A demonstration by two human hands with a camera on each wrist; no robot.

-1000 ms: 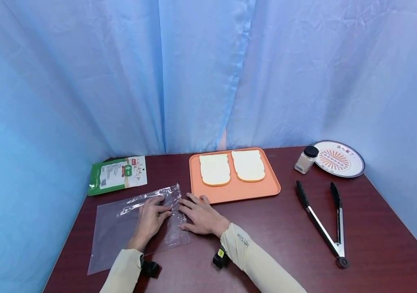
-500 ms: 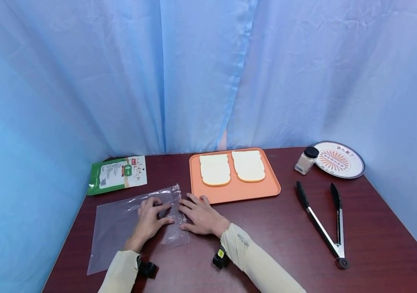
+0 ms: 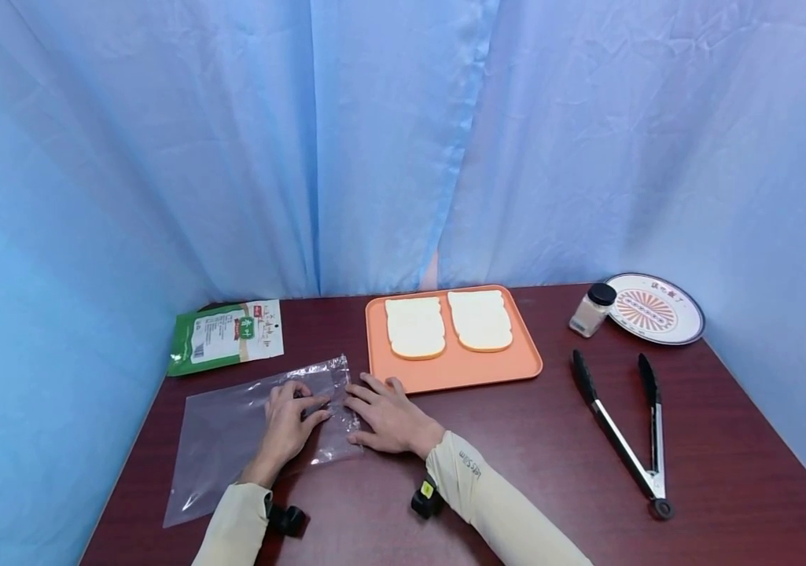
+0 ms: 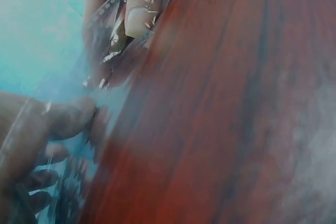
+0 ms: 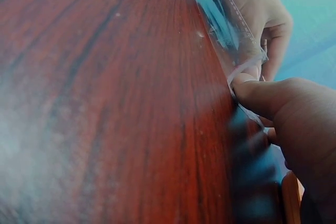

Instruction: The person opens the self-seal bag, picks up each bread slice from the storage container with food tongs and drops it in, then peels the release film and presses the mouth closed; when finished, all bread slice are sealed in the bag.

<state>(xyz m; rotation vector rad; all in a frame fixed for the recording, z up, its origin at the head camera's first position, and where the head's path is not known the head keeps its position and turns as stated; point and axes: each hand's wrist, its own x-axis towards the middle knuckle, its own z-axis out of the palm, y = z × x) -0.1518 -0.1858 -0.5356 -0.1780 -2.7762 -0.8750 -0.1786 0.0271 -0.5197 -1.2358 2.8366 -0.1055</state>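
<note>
A large clear plastic bag (image 3: 222, 440) lies flat on the left part of the table, its mouth end towards the right. The left hand (image 3: 287, 428) reaches over it and pinches the film between thumb and forefinger near that end. At the mouth edge, the right hand (image 3: 390, 417) holds the bag with its thumb under the near side and its other fingers spread along the edge. In the right wrist view the right thumb (image 5: 262, 95) presses against the lifted film. The left thumb (image 4: 73, 116) shows through plastic in the left wrist view.
Behind the hands is an orange tray (image 3: 469, 377) bearing two bread slices (image 3: 417, 326). A green-and-white seasoning packet (image 3: 229, 338) lies at back left. To the right are a dark-lidded jar (image 3: 591, 312), a patterned plate (image 3: 686, 314) and spread tongs (image 3: 629, 448). Blue curtains surround the table.
The left thumb and forefinger parted half a second ago and are together again now. The bag's near edge by the mouth has drawn up slightly. The right hand stays in place.
</note>
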